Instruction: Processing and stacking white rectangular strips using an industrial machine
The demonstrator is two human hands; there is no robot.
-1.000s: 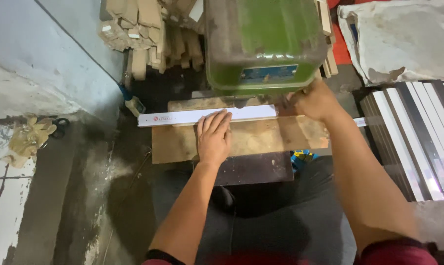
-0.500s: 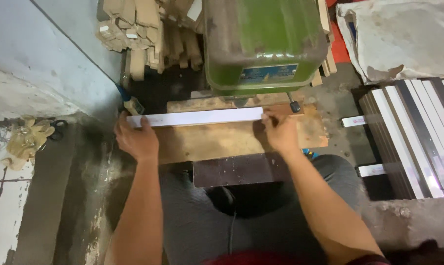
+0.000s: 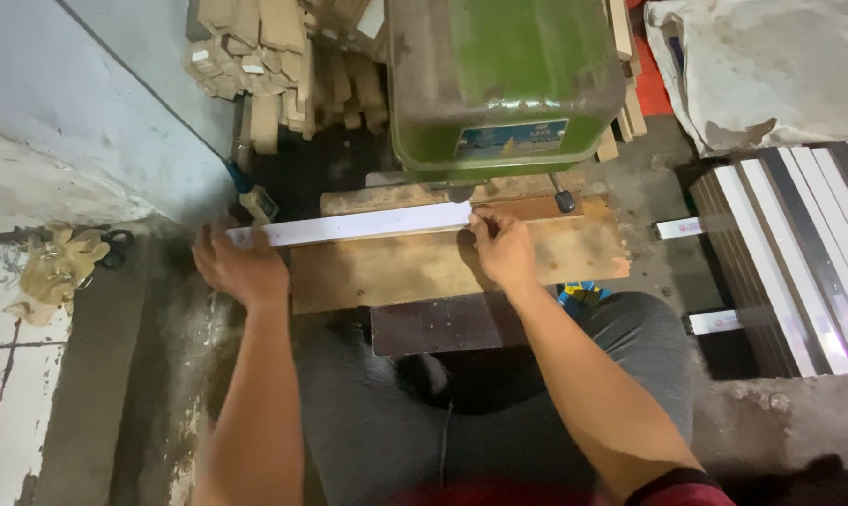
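Two hands hold the white strip [image 3: 354,225] flat on the wooden counter [image 3: 424,267] under the green machine [image 3: 504,80]: left hand [image 3: 239,267] grips its left end, right hand [image 3: 504,248] pinches its right end; positioning looks underway, needing careful alignment.

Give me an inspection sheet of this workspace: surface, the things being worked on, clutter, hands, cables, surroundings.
Surface: worn wooden board under a green machine, dusty concrete floor around it.
Job's things: long white flat strip lying across the board, its right end below the machine.
Clutter: stacked wooden offcuts behind; crumpled yellowish rag at left.
Hands: left hand holds the strip's left end; right hand pinches its right end.
Cables: nothing seen.
Surroundings: pile of white and dark strips at right; pale sack behind it; grey wall at left.
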